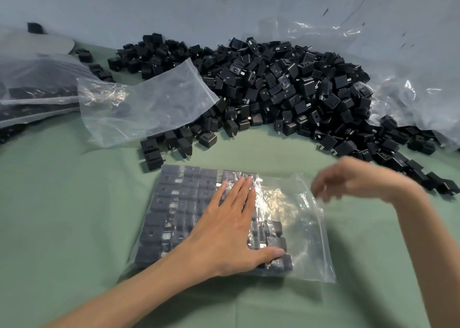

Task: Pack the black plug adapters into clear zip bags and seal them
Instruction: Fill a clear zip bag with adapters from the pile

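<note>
L hand (224,230) flat on zip bag (307,238); R hand (361,180) (blurry) loose beside it.

On the tabletop (62,203), the filled bag (301,230) lies before the adapter heap (286,91), with an empty bag (146,98) at the heap's left edge.

Matt black plastic on the plug adapters (273,91), with small shiny metal prongs (188,156); clear, glossy, crinkled plastic film for the zip bag (306,228); smooth matt green cloth over the table (62,203).
</note>
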Demonstrator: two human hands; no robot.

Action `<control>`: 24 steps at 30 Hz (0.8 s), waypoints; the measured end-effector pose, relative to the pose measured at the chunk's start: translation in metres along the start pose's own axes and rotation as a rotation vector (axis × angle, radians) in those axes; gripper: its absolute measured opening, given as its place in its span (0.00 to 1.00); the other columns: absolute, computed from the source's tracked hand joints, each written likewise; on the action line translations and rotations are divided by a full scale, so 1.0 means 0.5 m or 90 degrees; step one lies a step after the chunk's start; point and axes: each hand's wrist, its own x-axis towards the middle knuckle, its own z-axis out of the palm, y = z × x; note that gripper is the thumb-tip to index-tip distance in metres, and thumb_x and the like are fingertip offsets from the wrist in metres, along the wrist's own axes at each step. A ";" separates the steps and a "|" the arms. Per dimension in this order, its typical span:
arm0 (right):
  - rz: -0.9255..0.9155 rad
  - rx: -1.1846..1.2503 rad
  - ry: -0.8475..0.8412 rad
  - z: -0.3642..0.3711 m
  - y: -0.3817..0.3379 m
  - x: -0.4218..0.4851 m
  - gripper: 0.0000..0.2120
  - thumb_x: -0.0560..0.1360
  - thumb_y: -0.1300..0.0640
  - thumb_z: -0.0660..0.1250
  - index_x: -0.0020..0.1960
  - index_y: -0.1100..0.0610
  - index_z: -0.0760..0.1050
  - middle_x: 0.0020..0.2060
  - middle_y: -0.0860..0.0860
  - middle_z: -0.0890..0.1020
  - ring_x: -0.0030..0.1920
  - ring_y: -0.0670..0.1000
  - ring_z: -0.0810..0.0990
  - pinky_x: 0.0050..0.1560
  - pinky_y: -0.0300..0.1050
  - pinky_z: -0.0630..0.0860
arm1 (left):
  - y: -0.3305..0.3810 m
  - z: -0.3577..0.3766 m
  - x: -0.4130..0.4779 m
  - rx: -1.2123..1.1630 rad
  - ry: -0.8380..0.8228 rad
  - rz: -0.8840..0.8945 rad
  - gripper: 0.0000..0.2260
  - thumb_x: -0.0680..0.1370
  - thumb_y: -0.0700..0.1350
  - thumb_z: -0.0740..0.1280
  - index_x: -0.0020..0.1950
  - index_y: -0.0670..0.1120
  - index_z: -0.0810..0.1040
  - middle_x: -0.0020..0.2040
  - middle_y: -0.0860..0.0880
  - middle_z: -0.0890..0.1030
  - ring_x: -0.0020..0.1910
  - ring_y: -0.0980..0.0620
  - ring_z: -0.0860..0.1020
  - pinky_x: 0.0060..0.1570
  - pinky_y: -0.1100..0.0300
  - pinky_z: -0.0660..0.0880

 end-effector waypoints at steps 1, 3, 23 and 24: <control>-0.019 -0.015 0.127 -0.019 -0.018 0.029 0.17 0.72 0.70 0.68 0.39 0.47 0.81 0.34 0.47 0.85 0.33 0.43 0.80 0.35 0.36 0.74 | 0.001 0.000 0.000 -0.005 0.003 0.001 0.50 0.67 0.79 0.38 0.75 0.45 0.30 0.74 0.48 0.27 0.70 0.56 0.24 0.73 0.48 0.32; -0.081 0.031 0.317 -0.004 -0.092 0.110 0.12 0.75 0.64 0.67 0.40 0.48 0.79 0.36 0.45 0.84 0.35 0.40 0.81 0.38 0.37 0.76 | 0.001 0.002 0.000 -0.012 0.017 0.003 0.50 0.67 0.79 0.39 0.76 0.45 0.32 0.75 0.48 0.29 0.71 0.55 0.25 0.73 0.48 0.33; 0.007 0.122 0.270 0.057 -0.112 0.187 0.06 0.80 0.57 0.60 0.51 0.57 0.74 0.37 0.50 0.84 0.27 0.40 0.76 0.27 0.33 0.70 | 0.001 -0.005 0.001 0.022 0.012 0.008 0.50 0.68 0.79 0.38 0.75 0.44 0.32 0.75 0.46 0.29 0.72 0.52 0.26 0.73 0.48 0.32; 0.001 0.183 0.303 0.043 -0.081 0.142 0.05 0.79 0.58 0.62 0.49 0.56 0.76 0.36 0.50 0.84 0.28 0.41 0.77 0.28 0.34 0.72 | 0.001 -0.005 0.001 0.028 0.003 0.009 0.50 0.67 0.79 0.37 0.75 0.44 0.31 0.74 0.46 0.28 0.72 0.52 0.26 0.72 0.48 0.31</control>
